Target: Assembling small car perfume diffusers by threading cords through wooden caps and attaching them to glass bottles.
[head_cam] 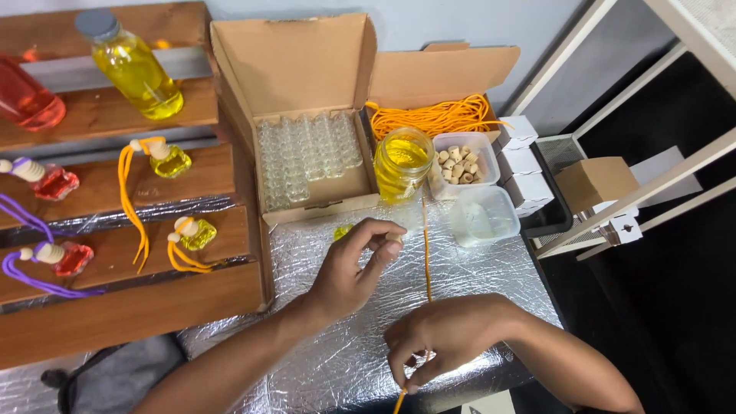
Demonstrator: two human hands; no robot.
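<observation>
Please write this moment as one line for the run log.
left hand: pinches small piece, end of orange cord | right hand: pinches cord lower | surface: foil-covered table

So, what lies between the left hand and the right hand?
In the head view, a taut orange cord runs from the left hand to the right hand, over the silver foil surface.

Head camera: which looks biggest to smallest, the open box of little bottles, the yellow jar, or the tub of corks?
1. Box of little bottles, clearly biggest.
2. Tub of corks and yellow jar look about alike; I won't rank them.
</observation>
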